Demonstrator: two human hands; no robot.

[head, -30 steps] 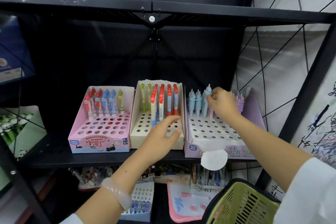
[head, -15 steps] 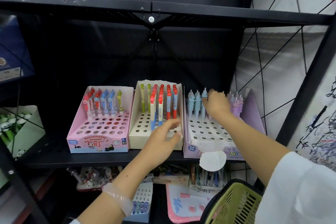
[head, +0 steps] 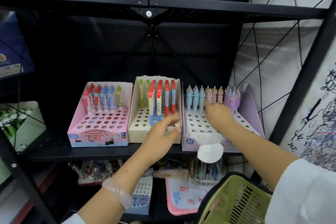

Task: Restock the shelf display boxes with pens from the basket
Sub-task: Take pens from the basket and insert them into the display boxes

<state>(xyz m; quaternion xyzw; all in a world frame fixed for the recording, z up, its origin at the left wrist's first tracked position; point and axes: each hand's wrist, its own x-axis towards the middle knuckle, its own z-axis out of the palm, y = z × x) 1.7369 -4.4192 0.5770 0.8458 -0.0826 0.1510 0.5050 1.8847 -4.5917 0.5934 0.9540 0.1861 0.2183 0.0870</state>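
Three display boxes stand side by side on the black shelf point(head: 109, 152): a pink box point(head: 101, 138), a cream box point(head: 135, 132) and a lilac box point(head: 251, 107), each with pens upright in its back rows. My left hand point(head: 161, 132) hovers with relaxed fingers over the cream box's front right corner and holds nothing. My right hand point(head: 218, 114) reaches into the lilac box, fingertips at the feet of the blue pens point(head: 195, 97) and pink pens point(head: 214, 94); I see nothing in its grip. The green basket point(head: 234, 200) hangs at the bottom right, contents hidden.
Another black shelf point(head: 163, 8) runs overhead. Below are more stationery boxes and a pink board point(head: 180, 200). A round white tag point(head: 210, 152) hangs from the lilac box's front. A green panda box point(head: 21, 120) stands at the left, a scribbled paper point(head: 316, 114) at the right.
My right hand set a blue pen into the lilac box's back row, then came down and left to the pens' feet. My left hand drifted slightly right over the cream box.
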